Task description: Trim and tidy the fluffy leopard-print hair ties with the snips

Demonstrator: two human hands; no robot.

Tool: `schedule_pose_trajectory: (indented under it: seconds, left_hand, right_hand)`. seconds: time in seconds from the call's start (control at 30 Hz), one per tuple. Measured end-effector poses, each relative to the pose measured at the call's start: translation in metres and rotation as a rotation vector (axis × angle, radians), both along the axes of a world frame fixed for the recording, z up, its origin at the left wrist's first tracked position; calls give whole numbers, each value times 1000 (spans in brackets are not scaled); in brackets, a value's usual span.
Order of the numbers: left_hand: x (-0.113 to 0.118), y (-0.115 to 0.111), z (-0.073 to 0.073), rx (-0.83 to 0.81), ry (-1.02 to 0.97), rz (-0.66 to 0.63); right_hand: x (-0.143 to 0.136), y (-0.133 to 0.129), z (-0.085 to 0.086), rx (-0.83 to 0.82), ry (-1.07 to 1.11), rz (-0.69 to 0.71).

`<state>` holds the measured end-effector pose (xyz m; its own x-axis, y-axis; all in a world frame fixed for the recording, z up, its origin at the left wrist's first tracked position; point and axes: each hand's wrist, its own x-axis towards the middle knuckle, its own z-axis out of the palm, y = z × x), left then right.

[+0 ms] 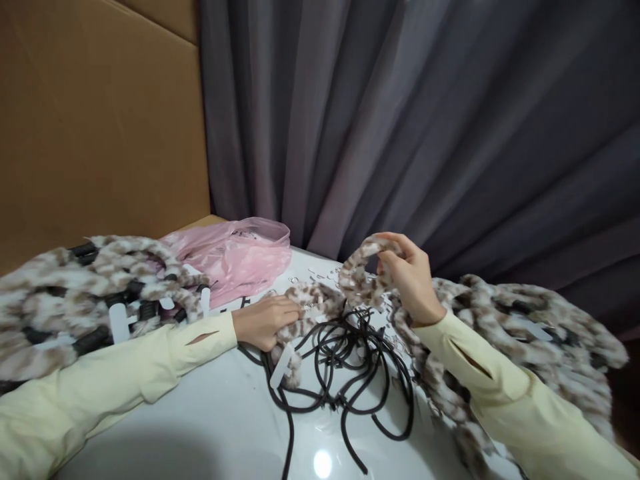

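A brown-and-white fluffy strap stretches between my two hands over the table. My left hand is closed on its left part, with a white tag hanging just below. Raised a little higher, my right hand pinches a curved loop of fluffy fabric between thumb and fingers. Whether the loop and the strap are one piece I cannot tell. Under and in front of the hands lies a tangle of black cords. Small metal hooks or rings are scattered behind.
Fluffy straps with black parts and white tags are heaped at left and more fluffy straps at right. A pink plastic bag sits behind. Cardboard and a grey curtain border the white table.
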<state>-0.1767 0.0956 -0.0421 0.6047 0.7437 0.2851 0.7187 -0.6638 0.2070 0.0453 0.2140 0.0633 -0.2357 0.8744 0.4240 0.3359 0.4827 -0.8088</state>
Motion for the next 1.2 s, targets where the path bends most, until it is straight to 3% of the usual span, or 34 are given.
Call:
schedule_pose_trajectory:
  seconds: [0.1,0.23,0.37,0.6,0.73,0.83,0.9,0.97,1.03,1.07,1.13,1.2]
  left_hand:
    - [0,-1,-1,-60,72,16]
    - [-3,0,-1,-174,140,193]
    - [-3,1,0,-190,110,279]
    - [-4,6,-10,-195,19,324]
    - [-9,5,-3,35,-206,328]
    - [-2,-5,17,48,-542,382]
    - [14,-14,34,-309,-817,341]
    - [37,-24,48,-911,-1042,152]
    - [63,-33,54,-1438,-1149,71]
    - [76,-37,54,-1612,-1165,84]
    - [98,-43,51,-1785,-1140,137]
    - [112,-47,45,-1775,-1063,132]
  right_hand:
    - [6,-3,9,-24,-18,13]
    - [19,-9,15,-82,-27,4]
    - [35,-19,18,-184,-56,11]
    - [70,-66,27,-291,-199,51]
    - [94,-95,37,-310,-105,157]
    - [109,-116,41,-317,-97,204]
    - [113,-131,40,-276,-176,261]
    - [112,-150,36,-174,-286,382]
    - [107,-169,30,-62,-389,533]
    - [103,-178,26,-40,-436,625]
    - [96,-194,16,-1,-502,804]
    - [94,-206,5,69,-553,913]
